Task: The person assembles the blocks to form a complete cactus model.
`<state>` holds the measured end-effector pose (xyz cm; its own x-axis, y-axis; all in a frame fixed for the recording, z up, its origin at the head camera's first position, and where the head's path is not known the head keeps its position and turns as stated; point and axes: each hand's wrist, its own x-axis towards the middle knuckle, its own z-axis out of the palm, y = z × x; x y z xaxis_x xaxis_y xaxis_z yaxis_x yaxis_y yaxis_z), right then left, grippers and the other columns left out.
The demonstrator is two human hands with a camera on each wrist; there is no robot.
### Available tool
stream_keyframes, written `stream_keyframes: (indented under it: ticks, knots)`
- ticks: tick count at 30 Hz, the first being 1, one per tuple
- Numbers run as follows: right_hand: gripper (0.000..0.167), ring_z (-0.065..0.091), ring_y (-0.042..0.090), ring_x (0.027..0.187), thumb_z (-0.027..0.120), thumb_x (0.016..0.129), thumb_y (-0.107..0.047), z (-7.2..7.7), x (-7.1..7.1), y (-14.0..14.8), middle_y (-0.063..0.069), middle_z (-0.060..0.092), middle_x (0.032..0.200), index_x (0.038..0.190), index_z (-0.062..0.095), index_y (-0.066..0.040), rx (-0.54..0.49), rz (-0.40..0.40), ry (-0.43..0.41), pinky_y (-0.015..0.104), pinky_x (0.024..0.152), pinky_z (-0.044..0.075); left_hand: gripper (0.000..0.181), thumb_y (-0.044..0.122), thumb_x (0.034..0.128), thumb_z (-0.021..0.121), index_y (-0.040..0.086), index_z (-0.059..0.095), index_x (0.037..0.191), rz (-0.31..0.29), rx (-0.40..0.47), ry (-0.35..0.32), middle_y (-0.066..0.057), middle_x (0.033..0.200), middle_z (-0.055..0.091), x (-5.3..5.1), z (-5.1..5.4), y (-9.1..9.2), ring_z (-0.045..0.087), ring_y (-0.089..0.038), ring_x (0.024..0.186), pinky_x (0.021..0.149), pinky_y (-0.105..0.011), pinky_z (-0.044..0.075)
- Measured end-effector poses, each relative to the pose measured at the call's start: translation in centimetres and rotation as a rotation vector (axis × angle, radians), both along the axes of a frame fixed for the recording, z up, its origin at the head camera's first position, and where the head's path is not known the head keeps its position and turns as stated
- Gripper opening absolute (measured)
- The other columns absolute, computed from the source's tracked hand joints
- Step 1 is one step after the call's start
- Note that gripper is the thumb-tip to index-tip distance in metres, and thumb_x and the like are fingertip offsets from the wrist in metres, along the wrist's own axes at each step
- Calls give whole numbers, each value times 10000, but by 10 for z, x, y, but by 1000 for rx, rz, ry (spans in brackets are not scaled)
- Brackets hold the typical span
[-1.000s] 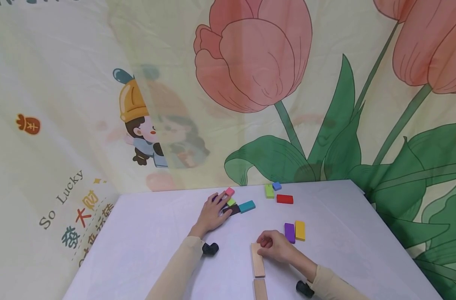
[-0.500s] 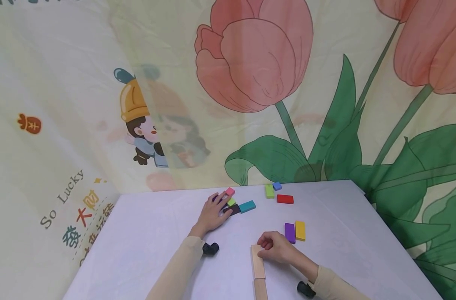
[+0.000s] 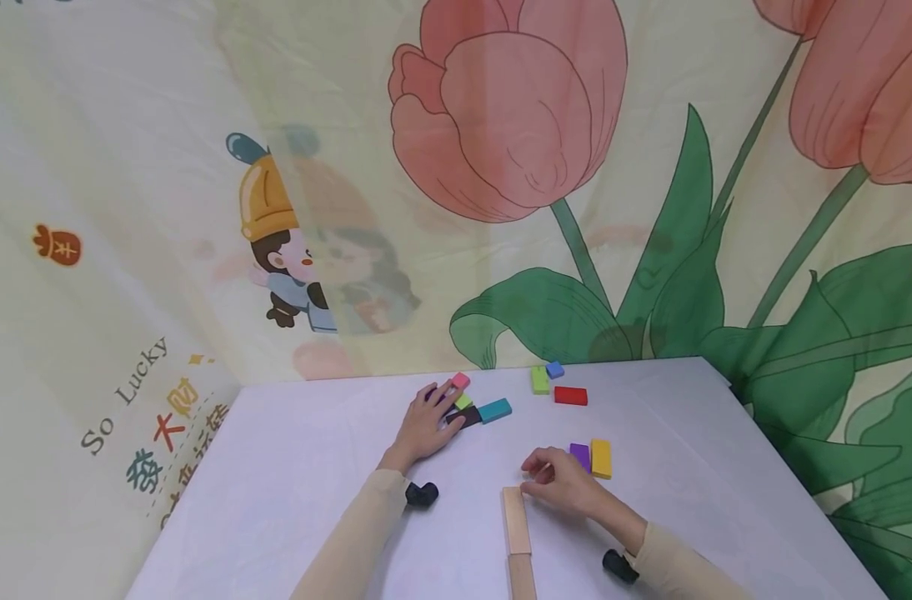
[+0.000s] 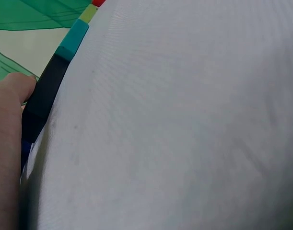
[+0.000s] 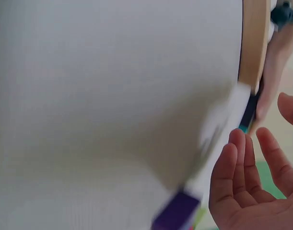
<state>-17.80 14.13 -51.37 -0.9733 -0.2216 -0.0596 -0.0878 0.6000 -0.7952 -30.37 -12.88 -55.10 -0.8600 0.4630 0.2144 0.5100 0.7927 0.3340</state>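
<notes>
My left hand (image 3: 423, 426) lies with spread fingers over a cluster of blocks at the back of the table. Its thumb touches the black block (image 3: 467, 417); the dark blue block (image 4: 26, 149) is mostly hidden under the fingers. A teal block (image 3: 495, 410), a lime green block (image 3: 463, 402) and a pink block (image 3: 461, 380) lie around it. My right hand (image 3: 563, 482) hovers just beyond the far end of a plain wooden block (image 3: 515, 520), fingers loosely bent and holding nothing. A second wooden block (image 3: 522, 577) lies end to end with it.
Right of my right hand, a purple block (image 3: 579, 457) and a yellow block (image 3: 601, 458) lie side by side. Farther back are a red block (image 3: 571, 396), another green block (image 3: 540, 380) and a blue block (image 3: 555, 369). A printed curtain hangs behind the table (image 3: 291, 483).
The wooden block slid toward me until it met the second one. My right hand then let go of it and shifted away and slightly right. My left hand has stayed in place.
</notes>
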Motion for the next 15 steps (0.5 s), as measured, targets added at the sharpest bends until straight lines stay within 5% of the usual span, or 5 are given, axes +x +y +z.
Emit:
stream_keyframes:
  ticks: [7,15]
  knots:
    - [230,586,191,836,772,838,-86,12,-29,44,63,610,963,1042,680,-34,142,-119,97,313,700,560,611,472,967,500,206,423,1512,-6,12,5,-73,1590,320,-1,4,0,220,-372,1446,1130,-589,234]
    - [298,578,291,972,699,901,-126,10,-67,85,148,603,1058,1154,648,23,236,-163,30,380,798,565,610,479,965,500,197,438,1503,-9,9,8,-77,1583,333,-1,-1,0,237,-367,1438,1112,-591,268]
